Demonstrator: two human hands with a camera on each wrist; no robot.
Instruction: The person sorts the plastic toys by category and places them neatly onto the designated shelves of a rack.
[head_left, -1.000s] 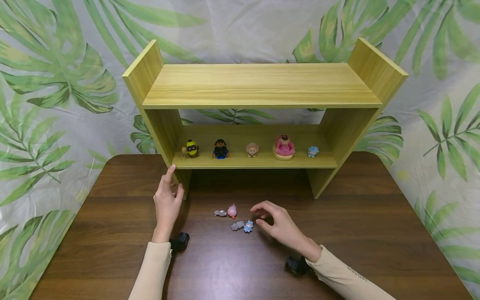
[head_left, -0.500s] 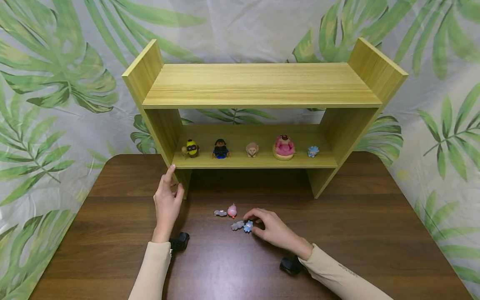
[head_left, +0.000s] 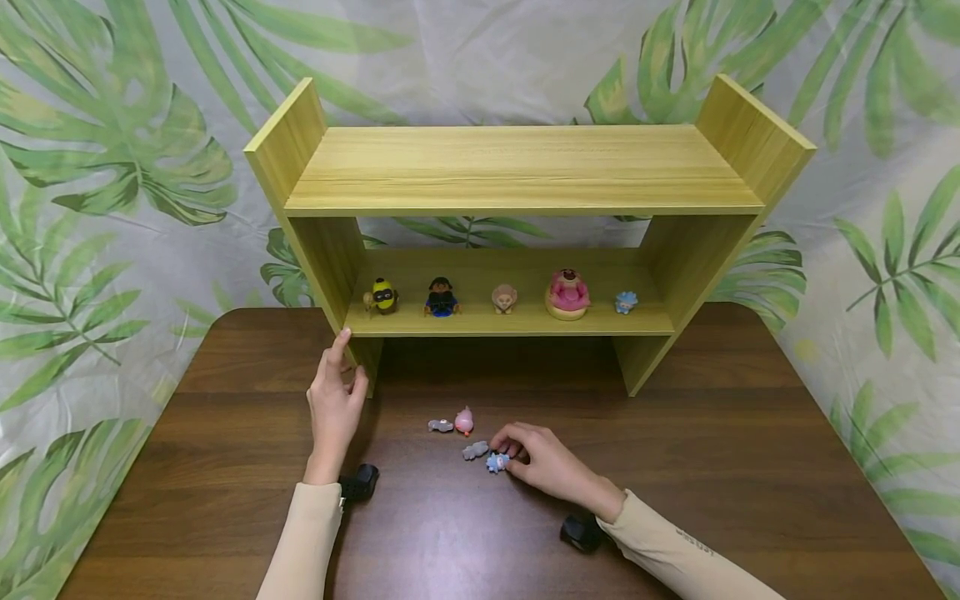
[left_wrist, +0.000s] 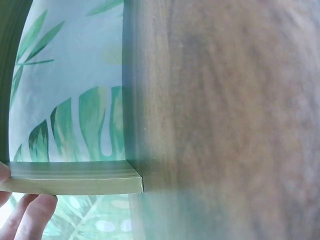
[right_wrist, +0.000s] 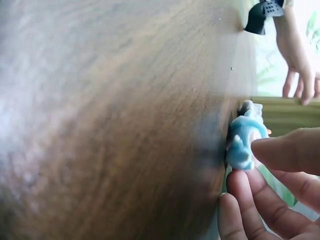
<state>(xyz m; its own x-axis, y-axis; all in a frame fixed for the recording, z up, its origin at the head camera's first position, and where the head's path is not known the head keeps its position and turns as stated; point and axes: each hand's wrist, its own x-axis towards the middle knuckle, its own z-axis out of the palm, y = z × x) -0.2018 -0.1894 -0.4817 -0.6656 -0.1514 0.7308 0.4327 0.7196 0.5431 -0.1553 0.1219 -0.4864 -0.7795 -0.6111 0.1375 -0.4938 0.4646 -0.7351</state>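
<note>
Dark lettering is borne by the right sleeve (head_left: 693, 543), but it is too small to be read with certainty. Beside the right hand (head_left: 553, 460), the blue figurine (head_left: 497, 462) is pinched between thumb and fingers, low over the counter (head_left: 435, 550); whether the counter is touched by it cannot be told. A grey figurine (head_left: 475, 451) is seen just beside it, and a second grey piece (head_left: 441, 426) is set next to a pink figurine (head_left: 464, 422), nearer the shelf unit (head_left: 525, 171). By the left hand (head_left: 335, 407) the unit's upright is gripped, with thumb and fingers placed on opposite sides of the panel. The middle shelf is occupied, from left to right, by a yellow-and-black figure (head_left: 385, 297), a dark-haired figure in blue (head_left: 441, 302), a tan figure (head_left: 504, 299), a pink bear (head_left: 568, 293) on a yellowish base and a small blue figure (head_left: 626, 302). Behind, a leaf-patterned cloth (head_left: 480, 50) is hung.
</note>
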